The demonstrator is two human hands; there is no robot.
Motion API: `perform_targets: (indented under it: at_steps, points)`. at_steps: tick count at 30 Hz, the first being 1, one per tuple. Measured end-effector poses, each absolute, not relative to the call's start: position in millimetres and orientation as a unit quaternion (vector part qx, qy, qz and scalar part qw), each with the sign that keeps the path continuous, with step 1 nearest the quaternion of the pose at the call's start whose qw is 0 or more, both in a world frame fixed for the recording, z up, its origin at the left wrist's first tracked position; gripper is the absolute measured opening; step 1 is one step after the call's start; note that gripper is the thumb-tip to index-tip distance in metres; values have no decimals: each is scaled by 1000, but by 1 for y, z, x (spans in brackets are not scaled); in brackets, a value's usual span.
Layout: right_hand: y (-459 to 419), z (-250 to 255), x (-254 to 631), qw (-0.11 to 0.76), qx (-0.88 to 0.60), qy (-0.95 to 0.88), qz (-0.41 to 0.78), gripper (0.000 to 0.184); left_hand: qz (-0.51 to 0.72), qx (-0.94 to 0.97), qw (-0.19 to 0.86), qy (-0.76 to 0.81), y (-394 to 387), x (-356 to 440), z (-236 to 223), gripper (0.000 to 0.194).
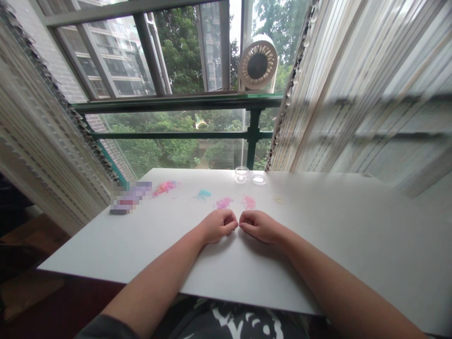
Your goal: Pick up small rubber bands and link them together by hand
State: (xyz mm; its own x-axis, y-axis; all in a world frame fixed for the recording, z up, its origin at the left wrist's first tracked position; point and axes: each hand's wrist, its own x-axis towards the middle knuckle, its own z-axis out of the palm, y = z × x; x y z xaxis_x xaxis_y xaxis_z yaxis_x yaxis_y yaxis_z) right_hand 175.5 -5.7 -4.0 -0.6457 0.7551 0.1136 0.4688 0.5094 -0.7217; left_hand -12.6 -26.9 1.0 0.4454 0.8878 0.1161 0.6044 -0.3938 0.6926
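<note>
My left hand rests on the white table with its fingers curled in and the thumb near the fingertips. Facing it, my right hand is curled the same way, and a narrow gap parts the two. Nothing shows in either hand. Just beyond the left hand lies a purple-pink pile of tiny thin pieces. A pink pile lies just past the right hand. Farther off are a turquoise pile, a larger mixed pink-orange pile and a few pale yellow pieces.
A small clear round container stands near the table's far edge, beside a clear round lid. A blurred-out purple object lies at the left edge. A white fan stands by the window; curtains hang on both sides.
</note>
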Motion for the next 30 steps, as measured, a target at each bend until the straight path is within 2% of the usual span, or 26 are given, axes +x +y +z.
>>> perform_targets:
  at_steps: [30]
  points:
    - [-4,-6,177,230,-355,-833,357,6,238,798,300,466,-28,-12,2,18]
